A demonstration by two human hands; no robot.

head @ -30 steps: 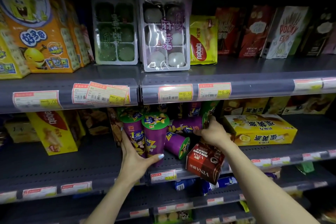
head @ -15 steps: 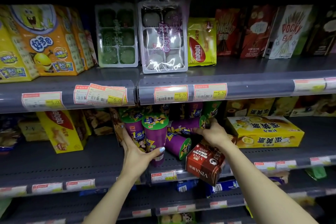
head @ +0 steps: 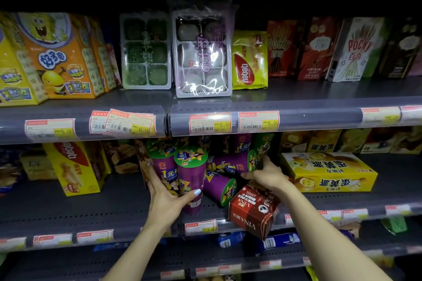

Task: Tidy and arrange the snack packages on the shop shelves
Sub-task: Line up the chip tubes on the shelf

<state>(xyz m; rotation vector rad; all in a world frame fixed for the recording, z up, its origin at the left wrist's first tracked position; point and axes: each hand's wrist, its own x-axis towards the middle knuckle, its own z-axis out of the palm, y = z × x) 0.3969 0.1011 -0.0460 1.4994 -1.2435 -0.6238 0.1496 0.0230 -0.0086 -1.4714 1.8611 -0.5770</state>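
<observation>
Purple snack cups with green lids crowd the middle shelf (head: 68, 217). Two upright cups (head: 190, 173) stand at the front, and my left hand (head: 169, 201) wraps around them, thumb across the front one. Behind, a fallen cup (head: 220, 186) lies on its side, and another toppled cup (head: 230, 163) lies above it. My right hand (head: 267, 175) grips that upper cup at its lid end. A dark red VINA box (head: 253, 211) leans tilted over the shelf's front edge, under my right wrist.
A yellow egg-pie box (head: 331, 172) lies flat to the right, a yellow nabati box (head: 75, 166) stands to the left. The upper shelf (head: 296, 114) holds mochi trays (head: 202, 52), orange cartoon boxes (head: 57, 57) and Pocky boxes (head: 356, 50). Lower shelves hold more packets.
The view has tilted slightly, so the shelves sit lower in frame. My right hand has closed further onto the toppled cup. My left hand stays on the upright cups.
</observation>
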